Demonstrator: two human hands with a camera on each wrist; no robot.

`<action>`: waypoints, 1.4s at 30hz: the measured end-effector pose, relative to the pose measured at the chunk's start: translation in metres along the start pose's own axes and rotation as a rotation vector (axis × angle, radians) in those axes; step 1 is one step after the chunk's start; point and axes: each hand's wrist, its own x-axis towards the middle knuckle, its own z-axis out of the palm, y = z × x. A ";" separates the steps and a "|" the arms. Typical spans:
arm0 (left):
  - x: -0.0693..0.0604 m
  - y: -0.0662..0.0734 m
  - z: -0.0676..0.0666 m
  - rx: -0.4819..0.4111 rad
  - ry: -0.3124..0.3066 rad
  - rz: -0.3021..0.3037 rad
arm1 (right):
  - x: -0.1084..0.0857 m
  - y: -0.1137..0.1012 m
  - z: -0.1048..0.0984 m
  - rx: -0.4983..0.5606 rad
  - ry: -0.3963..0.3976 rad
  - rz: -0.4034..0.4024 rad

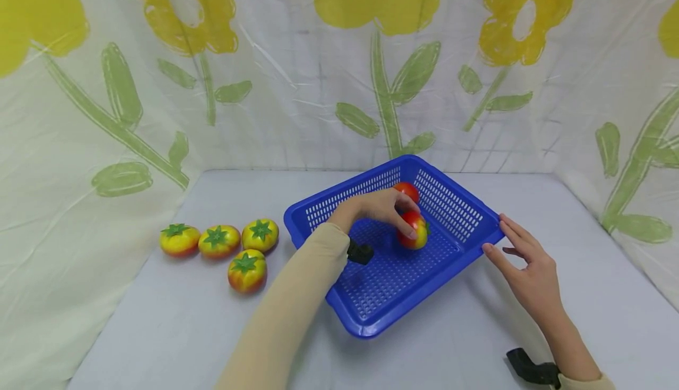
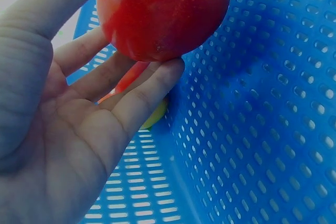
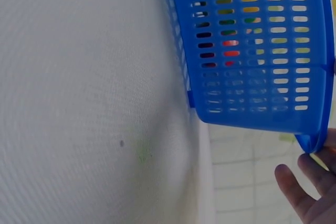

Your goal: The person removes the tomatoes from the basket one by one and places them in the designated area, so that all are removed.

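A blue plastic basket (image 1: 403,284) with slotted walls stands at an angle on the table. My left hand (image 1: 379,204) reaches inside it and holds a red and yellow tomato (image 1: 416,234) between thumb and fingers. In the left wrist view, the red underside of this tomato (image 2: 168,17) shows close to the perforated basket floor. Just behind it another tomato (image 1: 407,190) lies in the basket, partly hidden by the hand. My right hand (image 1: 530,272) grips the rim at the basket's right corner, thumb on the near side and fingers on the far side.
Left of the basket several yellow-orange tomatoes (image 1: 219,241) with green star-shaped tops lie on the white table (image 1: 159,331). A white curtain (image 1: 297,113) printed with yellow flowers hangs behind and at both sides.
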 end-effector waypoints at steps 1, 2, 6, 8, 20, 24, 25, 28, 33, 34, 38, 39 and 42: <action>0.000 0.000 0.000 0.000 0.001 0.004 | 0.000 0.000 0.000 0.000 0.000 0.001; 0.000 0.000 0.000 -0.003 0.002 0.008 | 0.000 0.001 0.000 0.003 0.000 0.000; 0.000 0.000 0.000 -0.012 0.005 0.021 | 0.000 0.002 0.000 0.006 -0.002 0.003; 0.000 0.000 0.000 -0.013 0.005 0.029 | 0.000 0.002 0.000 0.007 -0.001 0.005; -0.001 0.004 -0.004 -0.027 0.044 0.060 | -0.001 -0.001 0.000 0.002 -0.006 0.008; -0.007 0.017 -0.009 -0.042 0.082 0.116 | -0.001 -0.001 0.000 0.011 0.004 0.000; -0.010 0.021 -0.011 -0.045 0.094 0.130 | -0.001 -0.001 0.000 0.011 0.004 -0.002; -0.024 0.033 -0.015 -0.055 0.132 0.167 | 0.000 -0.001 0.001 0.011 0.000 -0.005; -0.057 0.042 -0.018 -0.054 0.242 0.215 | 0.000 -0.002 0.002 -0.005 0.001 0.002; -0.065 0.042 -0.018 -0.055 0.268 0.228 | 0.000 -0.002 0.002 -0.009 0.001 0.003; -0.103 0.039 -0.016 -0.086 0.373 0.245 | 0.000 -0.001 0.002 -0.012 -0.001 0.008; -0.112 0.037 -0.015 -0.102 0.398 0.249 | 0.000 -0.001 0.002 -0.010 -0.001 0.008; -0.138 0.032 -0.012 -0.125 0.492 0.243 | 0.000 0.000 0.003 -0.003 0.001 0.004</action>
